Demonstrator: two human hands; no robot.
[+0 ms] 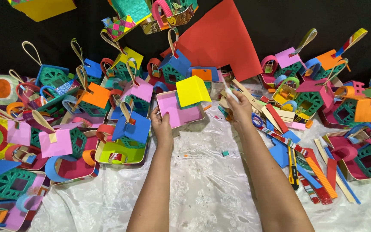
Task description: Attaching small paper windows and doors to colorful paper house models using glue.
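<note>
Left hand (162, 126) gripping pink tray (177, 111)

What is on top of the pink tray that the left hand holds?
A folded yellow sheet stands on the far part of the pink tray, which the left hand holds by its near left edge. The near part of the tray floor is bare. What lies beneath the yellow sheet is covered.

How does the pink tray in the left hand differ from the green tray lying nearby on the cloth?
The pink tray is held tilted by the left hand; the green tray lies flat. The pink one holds a yellow folded piece, the green one a blue-roofed house. Both are shallow and squarish.
</note>
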